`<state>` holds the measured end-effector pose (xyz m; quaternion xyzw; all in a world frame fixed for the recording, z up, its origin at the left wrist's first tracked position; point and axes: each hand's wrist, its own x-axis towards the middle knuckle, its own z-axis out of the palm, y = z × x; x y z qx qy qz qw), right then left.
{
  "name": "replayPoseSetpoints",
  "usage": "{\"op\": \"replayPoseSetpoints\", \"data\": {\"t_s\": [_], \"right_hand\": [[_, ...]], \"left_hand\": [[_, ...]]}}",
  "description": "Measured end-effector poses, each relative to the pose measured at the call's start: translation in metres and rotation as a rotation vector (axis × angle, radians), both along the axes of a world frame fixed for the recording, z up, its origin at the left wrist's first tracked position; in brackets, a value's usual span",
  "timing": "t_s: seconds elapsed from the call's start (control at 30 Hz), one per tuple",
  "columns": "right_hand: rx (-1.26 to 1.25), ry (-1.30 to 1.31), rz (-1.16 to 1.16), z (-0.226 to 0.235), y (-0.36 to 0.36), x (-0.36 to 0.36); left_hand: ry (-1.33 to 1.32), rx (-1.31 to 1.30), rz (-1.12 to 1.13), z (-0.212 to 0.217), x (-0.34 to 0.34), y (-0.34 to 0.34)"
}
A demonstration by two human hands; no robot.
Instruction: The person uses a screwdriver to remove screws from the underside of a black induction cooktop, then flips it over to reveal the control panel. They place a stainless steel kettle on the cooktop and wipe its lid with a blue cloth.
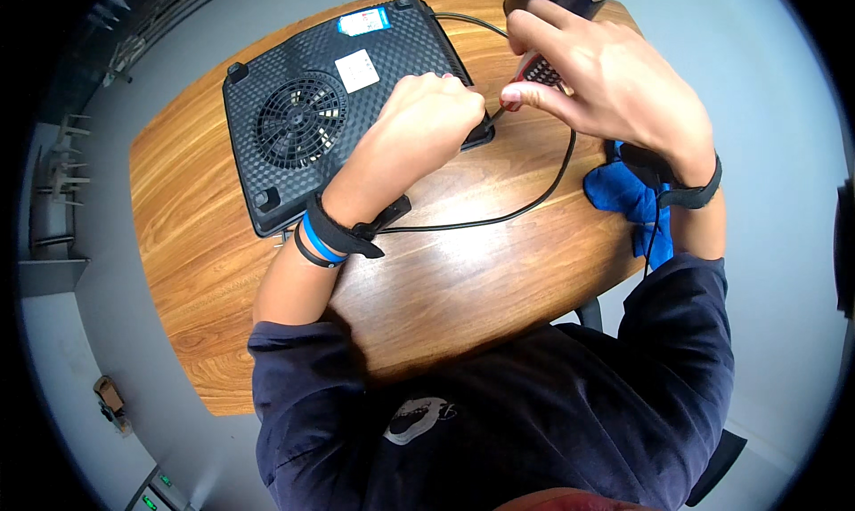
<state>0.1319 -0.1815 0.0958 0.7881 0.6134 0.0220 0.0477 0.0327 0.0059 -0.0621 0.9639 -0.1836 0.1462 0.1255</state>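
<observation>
Under R hand (614, 83): red/blk tool (540, 71), part-hidden

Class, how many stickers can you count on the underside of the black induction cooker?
2: a blue-and-white sticker near the far edge of the induction cooker, and a white sticker right of its fan grille. Others may be hidden behind the left hand.

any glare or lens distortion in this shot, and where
Head view: pale glare on the wooden table, on the wearer's side of the black cable; head view: table edges look bowed, as through a fisheye, and the picture's corners go black.
</observation>
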Motion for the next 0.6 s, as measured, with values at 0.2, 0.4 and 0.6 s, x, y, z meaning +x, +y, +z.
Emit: {"op": "replayPoseSetpoints", "data": {"t_s": [0.2, 0.4, 0.6], "right_hand": [[0.071, 0.169, 0.194, -0.001, -0.007, 0.017], [0.108, -0.109, -0.015, -0.018, -0.007, 0.01], [0.077, 0.015, 0.226, -0.003, -0.004, 0.016]], "left_hand": [[-0.03, -0.041, -0.002, 0.002, 0.0, -0.001], [-0.034, -0.057, -0.009, 0.002, -0.001, 0.0], [0.042, -0.008, 0.014, 0.006, 0.0, -0.001]]}}
